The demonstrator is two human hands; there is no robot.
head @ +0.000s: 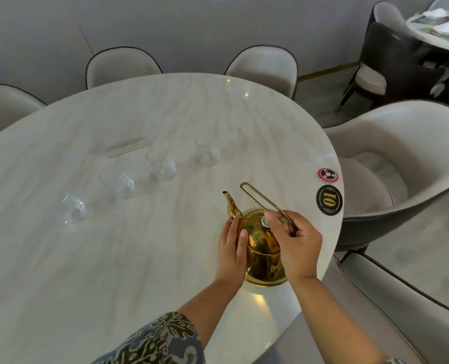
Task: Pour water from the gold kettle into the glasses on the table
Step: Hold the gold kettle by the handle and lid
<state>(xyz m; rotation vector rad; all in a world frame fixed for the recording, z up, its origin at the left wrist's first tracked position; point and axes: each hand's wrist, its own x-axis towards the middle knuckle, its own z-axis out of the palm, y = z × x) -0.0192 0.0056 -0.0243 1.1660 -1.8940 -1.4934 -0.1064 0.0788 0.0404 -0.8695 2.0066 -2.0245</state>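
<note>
A gold kettle [261, 261] stands near the right edge of the marble table [87, 258], its spout pointing away from me to the upper left. My right hand [295, 245] pinches the thin wire handle [255, 197], which leans back toward the far side. My left hand [231, 245] rests flat against the kettle's left side below the spout. Several clear glasses stand in a diagonal row across the table's middle: one at the left [72, 211], one [119, 183], one [161, 164] and one at the far right [206, 152].
Two round stickers lie at the table's right edge, a red one [328, 175] and a black one marked 10 [329, 200]. Cream chairs ring the table, one close at the right [401, 164]. Another laid table [438, 27] stands at the top right.
</note>
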